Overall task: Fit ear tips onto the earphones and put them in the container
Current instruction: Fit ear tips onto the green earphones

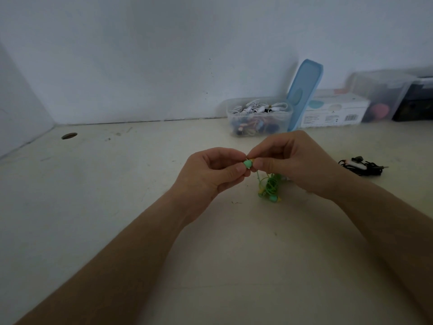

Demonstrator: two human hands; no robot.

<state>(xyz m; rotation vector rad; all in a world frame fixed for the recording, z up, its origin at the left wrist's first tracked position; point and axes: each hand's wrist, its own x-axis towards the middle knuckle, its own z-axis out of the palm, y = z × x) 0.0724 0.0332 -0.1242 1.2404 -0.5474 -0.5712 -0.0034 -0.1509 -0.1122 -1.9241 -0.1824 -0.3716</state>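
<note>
My left hand (212,174) and my right hand (288,160) meet above the middle of the table. Between their fingertips is a teal ear tip (247,163), pinched by my left thumb and fingers. My right hand pinches the yellow earbud (251,158) right beside the tip. A green earphone cable (269,186) hangs from it in a loose bundle onto the table, with a second teal-tipped earbud (273,198) at its lower end. The clear container (259,117) holding several earphones stands at the back.
A blue lid (304,92) leans on the wall beside the container. A white carton (335,112) and clear boxes (384,95) line the back right. Black earphones (362,166) lie to the right. A cable hole (69,136) is at the table's far left.
</note>
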